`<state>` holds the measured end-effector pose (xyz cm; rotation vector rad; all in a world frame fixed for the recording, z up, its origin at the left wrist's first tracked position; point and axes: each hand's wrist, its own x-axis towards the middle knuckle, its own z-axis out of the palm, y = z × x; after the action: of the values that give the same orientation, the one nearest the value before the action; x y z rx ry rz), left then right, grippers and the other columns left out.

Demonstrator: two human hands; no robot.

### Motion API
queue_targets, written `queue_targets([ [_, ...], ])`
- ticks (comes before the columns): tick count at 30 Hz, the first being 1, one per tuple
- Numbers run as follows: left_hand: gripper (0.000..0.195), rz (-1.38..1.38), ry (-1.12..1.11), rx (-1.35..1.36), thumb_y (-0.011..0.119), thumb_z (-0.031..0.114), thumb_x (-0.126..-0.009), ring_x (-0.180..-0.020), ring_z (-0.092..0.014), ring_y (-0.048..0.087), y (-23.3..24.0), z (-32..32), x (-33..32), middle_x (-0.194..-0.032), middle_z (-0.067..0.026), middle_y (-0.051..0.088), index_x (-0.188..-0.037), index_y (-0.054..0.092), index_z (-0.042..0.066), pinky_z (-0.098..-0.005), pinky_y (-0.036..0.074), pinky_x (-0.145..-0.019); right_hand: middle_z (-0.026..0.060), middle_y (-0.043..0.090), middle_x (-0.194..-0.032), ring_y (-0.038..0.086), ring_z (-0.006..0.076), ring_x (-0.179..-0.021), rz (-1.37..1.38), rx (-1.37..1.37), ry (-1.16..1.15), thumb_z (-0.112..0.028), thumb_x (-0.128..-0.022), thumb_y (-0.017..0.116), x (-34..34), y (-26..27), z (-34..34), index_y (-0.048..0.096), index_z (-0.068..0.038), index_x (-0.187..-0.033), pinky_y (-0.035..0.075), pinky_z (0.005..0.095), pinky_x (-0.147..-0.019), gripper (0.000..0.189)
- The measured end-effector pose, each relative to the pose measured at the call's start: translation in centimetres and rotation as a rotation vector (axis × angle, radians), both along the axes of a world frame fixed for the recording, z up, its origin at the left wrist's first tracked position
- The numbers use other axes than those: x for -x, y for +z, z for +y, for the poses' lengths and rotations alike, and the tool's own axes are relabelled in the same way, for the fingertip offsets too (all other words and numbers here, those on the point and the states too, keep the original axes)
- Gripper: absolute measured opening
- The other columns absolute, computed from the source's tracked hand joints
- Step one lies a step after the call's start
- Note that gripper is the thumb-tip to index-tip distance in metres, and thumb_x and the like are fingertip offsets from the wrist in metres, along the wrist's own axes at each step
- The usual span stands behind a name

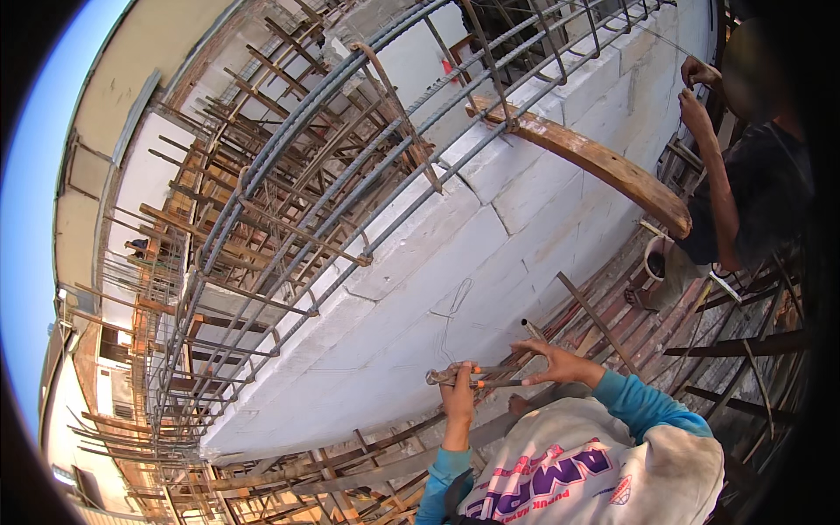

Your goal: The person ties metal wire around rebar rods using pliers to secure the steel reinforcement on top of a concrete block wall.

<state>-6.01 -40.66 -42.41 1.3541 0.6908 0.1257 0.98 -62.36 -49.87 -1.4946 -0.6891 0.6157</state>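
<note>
My left hand (458,397) grips a pair of end-cutting pincers (482,377) close to its metal head, in front of the white block wall. Orange and dark bands mark the handles, which point to the right. Beside the handle ends, my right hand (558,364) is spread, thumb and fingers apart; its thumb is at or very near one handle end. Just beyond the pincers a thin looped line (453,312), like bent tie wire, shows against the wall; whether it touches the tool I cannot tell.
A rebar cage (367,184) runs along the top of the block wall (420,275). A wooden plank (590,154) juts across the wall. At right a co-worker (741,177) has both hands raised by a thin line. Scaffold planks (630,321) and loose bars lie below.
</note>
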Motion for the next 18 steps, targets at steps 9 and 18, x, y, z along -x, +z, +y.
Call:
queue_targets([
  [9, 0.027, -0.352, -0.125, -0.127, 0.065, 0.025, -0.095, -0.054, -0.003, 0.045, 7.3, -3.1, -3.1, -0.066, 0.0025, 0.053, -0.107, 0.058, 0.002, -0.0204, 0.033, -0.046, 0.0137, 0.063, -0.097, 0.063, 0.0239, -0.090, -0.120, 0.109, -0.277, -0.024, -0.088, 0.071, 0.3, 4.7, 4.0, 0.051, -0.004, -0.131, 0.049, 0.0365, -0.083, 0.052],
  [18, 0.039, -1.004, 0.434, -0.551, 0.042, 0.038, -0.105, -0.055, -0.009, 0.036, 20.6, 5.8, -7.2, -0.059, 0.0010, 0.037, -0.084, 0.051, 0.006, -0.0243, 0.031, -0.052, 0.0096, 0.057, -0.092, 0.057, 0.0190, -0.086, -0.171, -0.154, -0.695, -0.025, -0.092, 0.060, -12.6, 19.8, 3.2, 0.034, 0.004, -0.142, 0.047, 0.0355, -0.080, 0.063],
])
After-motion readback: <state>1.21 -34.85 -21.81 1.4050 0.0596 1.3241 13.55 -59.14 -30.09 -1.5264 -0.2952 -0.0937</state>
